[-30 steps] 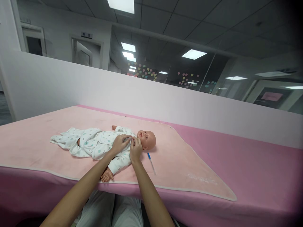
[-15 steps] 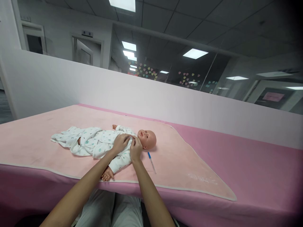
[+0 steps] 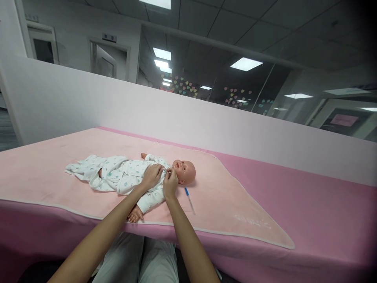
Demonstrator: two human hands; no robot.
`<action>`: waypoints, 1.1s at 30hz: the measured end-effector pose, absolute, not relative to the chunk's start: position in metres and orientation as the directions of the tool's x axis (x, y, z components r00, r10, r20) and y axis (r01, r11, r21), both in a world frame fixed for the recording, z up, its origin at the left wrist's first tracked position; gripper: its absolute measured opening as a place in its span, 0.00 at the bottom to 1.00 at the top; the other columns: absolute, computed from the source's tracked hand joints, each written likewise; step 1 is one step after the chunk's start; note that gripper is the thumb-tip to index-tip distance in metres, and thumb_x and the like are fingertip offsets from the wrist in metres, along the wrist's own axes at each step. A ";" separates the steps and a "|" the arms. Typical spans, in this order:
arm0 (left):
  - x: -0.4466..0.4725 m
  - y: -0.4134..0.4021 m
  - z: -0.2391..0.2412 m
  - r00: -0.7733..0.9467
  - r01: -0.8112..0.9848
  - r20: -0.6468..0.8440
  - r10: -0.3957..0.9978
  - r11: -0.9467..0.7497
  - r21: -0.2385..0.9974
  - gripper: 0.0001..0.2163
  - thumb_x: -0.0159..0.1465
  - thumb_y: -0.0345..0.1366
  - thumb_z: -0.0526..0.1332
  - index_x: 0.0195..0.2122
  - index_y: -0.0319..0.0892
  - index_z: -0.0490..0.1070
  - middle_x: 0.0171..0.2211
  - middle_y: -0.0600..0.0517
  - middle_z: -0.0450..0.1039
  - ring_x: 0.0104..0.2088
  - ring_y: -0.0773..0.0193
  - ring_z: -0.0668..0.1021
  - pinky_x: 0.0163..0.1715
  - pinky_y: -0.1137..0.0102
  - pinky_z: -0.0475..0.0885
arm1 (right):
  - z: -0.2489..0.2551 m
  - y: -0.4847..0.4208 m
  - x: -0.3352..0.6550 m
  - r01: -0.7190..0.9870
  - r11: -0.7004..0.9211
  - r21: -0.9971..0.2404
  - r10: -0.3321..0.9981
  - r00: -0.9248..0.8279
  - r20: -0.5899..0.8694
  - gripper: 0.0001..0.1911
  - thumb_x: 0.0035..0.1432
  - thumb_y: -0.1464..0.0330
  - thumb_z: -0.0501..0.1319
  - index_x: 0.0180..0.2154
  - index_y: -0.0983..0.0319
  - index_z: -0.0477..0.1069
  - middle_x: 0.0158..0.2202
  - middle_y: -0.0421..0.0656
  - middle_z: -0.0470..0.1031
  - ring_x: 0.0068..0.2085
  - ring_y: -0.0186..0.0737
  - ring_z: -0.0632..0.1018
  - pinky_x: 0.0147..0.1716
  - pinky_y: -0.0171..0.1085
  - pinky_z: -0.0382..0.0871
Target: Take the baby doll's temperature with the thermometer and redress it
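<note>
A baby doll (image 3: 186, 172) lies on its back on a peach blanket (image 3: 229, 204), head to the right. It wears a white printed outfit (image 3: 134, 169) with its trouser legs stretched to the left. At the doll's upper chest, just below the chin, my left hand (image 3: 153, 175) has its fingers closed on the outfit's front. My right hand (image 3: 171, 182) pinches the cloth right beside it, near the neckline. The exact bit of fabric between the fingertips is too small to make out. By the doll's head rests a thermometer-like stick with a blue cap (image 3: 189, 198).
The blanket covers much of a pink-draped table (image 3: 324, 212). Behind the table runs a low white wall (image 3: 206, 122) with glass above it, dotted with heart stickers. My legs (image 3: 141, 259) are under the near edge.
My right hand's fingers have lifted slightly and drawn a little away from the left hand at the neckline. The view has shifted slightly; the doll and the blue-capped stick lie as before.
</note>
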State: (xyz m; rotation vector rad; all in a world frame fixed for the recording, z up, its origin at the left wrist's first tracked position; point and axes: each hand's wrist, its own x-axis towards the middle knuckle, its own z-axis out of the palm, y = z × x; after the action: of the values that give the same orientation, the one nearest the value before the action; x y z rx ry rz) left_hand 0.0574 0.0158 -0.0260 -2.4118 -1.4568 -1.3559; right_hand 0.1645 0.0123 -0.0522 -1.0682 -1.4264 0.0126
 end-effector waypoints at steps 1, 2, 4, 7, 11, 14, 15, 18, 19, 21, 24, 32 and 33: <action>0.057 0.015 -0.026 0.189 0.727 0.674 0.714 -0.564 0.393 0.11 0.65 0.35 0.46 0.35 0.42 0.66 0.34 0.52 0.71 0.37 0.62 0.71 0.38 0.67 0.63 | -0.052 0.012 0.165 0.573 0.569 -0.589 0.583 0.224 0.781 0.11 0.59 0.68 0.47 0.34 0.61 0.66 0.30 0.43 0.71 0.32 0.37 0.71 0.33 0.33 0.63; 0.057 0.015 -0.025 0.188 0.727 0.673 0.715 -0.562 0.394 0.11 0.65 0.35 0.46 0.34 0.42 0.66 0.34 0.52 0.71 0.36 0.62 0.71 0.38 0.67 0.63 | -0.052 0.012 0.165 0.575 0.573 -0.584 0.578 0.221 0.785 0.11 0.60 0.68 0.47 0.34 0.61 0.66 0.30 0.43 0.71 0.32 0.37 0.71 0.33 0.33 0.63; 0.057 0.014 -0.025 0.180 0.718 0.670 0.720 -0.562 0.410 0.10 0.65 0.36 0.46 0.34 0.42 0.66 0.34 0.52 0.71 0.36 0.62 0.71 0.38 0.67 0.63 | -0.052 0.012 0.165 0.583 0.582 -0.567 0.562 0.216 0.798 0.12 0.60 0.68 0.46 0.35 0.61 0.67 0.30 0.44 0.71 0.33 0.37 0.71 0.34 0.34 0.63; 0.057 0.013 -0.023 0.165 0.683 0.662 0.731 -0.569 0.458 0.10 0.64 0.35 0.46 0.34 0.43 0.66 0.33 0.53 0.72 0.36 0.62 0.72 0.39 0.67 0.63 | -0.050 0.010 0.165 0.600 0.595 -0.535 0.533 0.203 0.821 0.12 0.60 0.68 0.47 0.36 0.61 0.68 0.32 0.44 0.71 0.35 0.37 0.71 0.36 0.34 0.64; 0.056 0.011 -0.021 0.163 0.612 0.667 0.727 -0.605 0.509 0.09 0.63 0.34 0.47 0.37 0.44 0.66 0.35 0.53 0.73 0.37 0.62 0.73 0.40 0.67 0.63 | -0.047 0.007 0.166 0.677 0.585 -0.447 0.489 0.145 0.860 0.13 0.60 0.69 0.46 0.35 0.62 0.68 0.32 0.45 0.70 0.37 0.38 0.70 0.38 0.36 0.63; 0.055 0.010 -0.022 0.142 0.570 0.674 0.725 -0.616 0.543 0.09 0.62 0.34 0.48 0.39 0.44 0.66 0.35 0.53 0.73 0.37 0.62 0.73 0.40 0.67 0.64 | -0.046 0.005 0.165 0.749 0.544 -0.377 0.475 0.095 0.875 0.13 0.60 0.70 0.47 0.34 0.62 0.69 0.34 0.46 0.69 0.39 0.39 0.69 0.39 0.37 0.62; 0.055 0.010 -0.022 0.133 0.566 0.675 0.726 -0.615 0.550 0.09 0.62 0.34 0.48 0.39 0.44 0.66 0.35 0.53 0.73 0.38 0.62 0.73 0.40 0.67 0.65 | -0.046 0.005 0.165 0.761 0.535 -0.368 0.476 0.088 0.875 0.12 0.59 0.70 0.47 0.34 0.62 0.69 0.34 0.46 0.69 0.39 0.40 0.68 0.39 0.37 0.61; 0.055 0.011 -0.023 0.122 0.563 0.679 0.723 -0.614 0.553 0.09 0.61 0.34 0.49 0.37 0.44 0.67 0.35 0.53 0.73 0.38 0.62 0.73 0.41 0.67 0.64 | -0.047 0.005 0.164 0.772 0.524 -0.361 0.485 0.078 0.871 0.11 0.59 0.70 0.49 0.32 0.62 0.69 0.32 0.46 0.68 0.38 0.40 0.67 0.39 0.37 0.60; 0.054 0.010 -0.023 0.124 0.561 0.680 0.723 -0.616 0.553 0.09 0.61 0.34 0.49 0.37 0.44 0.68 0.35 0.53 0.73 0.38 0.62 0.73 0.42 0.67 0.64 | -0.047 0.005 0.164 0.775 0.521 -0.358 0.487 0.074 0.870 0.10 0.58 0.70 0.49 0.32 0.63 0.68 0.31 0.46 0.68 0.38 0.40 0.67 0.39 0.37 0.60; 0.054 0.010 -0.022 0.125 0.555 0.680 0.722 -0.619 0.556 0.10 0.61 0.34 0.49 0.37 0.44 0.69 0.36 0.53 0.73 0.39 0.62 0.73 0.42 0.67 0.64 | -0.047 0.005 0.164 0.781 0.516 -0.352 0.490 0.067 0.869 0.09 0.58 0.70 0.50 0.33 0.63 0.68 0.31 0.46 0.68 0.38 0.41 0.67 0.39 0.37 0.60; 0.055 0.008 -0.021 0.119 0.545 0.678 0.725 -0.619 0.566 0.11 0.61 0.33 0.49 0.38 0.44 0.70 0.37 0.54 0.74 0.39 0.62 0.73 0.43 0.67 0.64 | -0.047 0.005 0.164 0.785 0.513 -0.346 0.493 0.060 0.868 0.08 0.57 0.70 0.50 0.34 0.63 0.68 0.32 0.46 0.69 0.38 0.41 0.67 0.39 0.37 0.60; 0.054 0.007 -0.019 0.135 0.523 0.662 0.737 -0.621 0.585 0.12 0.61 0.33 0.49 0.36 0.43 0.71 0.35 0.53 0.74 0.38 0.63 0.73 0.42 0.67 0.65 | -0.048 0.009 0.164 0.735 0.536 -0.416 0.520 0.101 0.848 0.07 0.54 0.72 0.51 0.34 0.62 0.65 0.31 0.45 0.69 0.36 0.40 0.69 0.37 0.37 0.63; 0.054 0.006 -0.019 0.140 0.532 0.664 0.734 -0.622 0.575 0.12 0.61 0.32 0.49 0.37 0.43 0.71 0.35 0.52 0.74 0.38 0.63 0.73 0.42 0.67 0.65 | -0.048 0.009 0.164 0.724 0.540 -0.429 0.524 0.109 0.844 0.07 0.54 0.72 0.51 0.35 0.62 0.65 0.31 0.45 0.69 0.36 0.40 0.69 0.37 0.37 0.63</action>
State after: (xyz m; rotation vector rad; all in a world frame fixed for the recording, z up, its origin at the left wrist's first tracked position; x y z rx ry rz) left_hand 0.0543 0.0059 -0.0187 -2.5146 -1.4217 -1.6845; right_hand 0.1638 0.0093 -0.0484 -1.1039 -1.5496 -0.2026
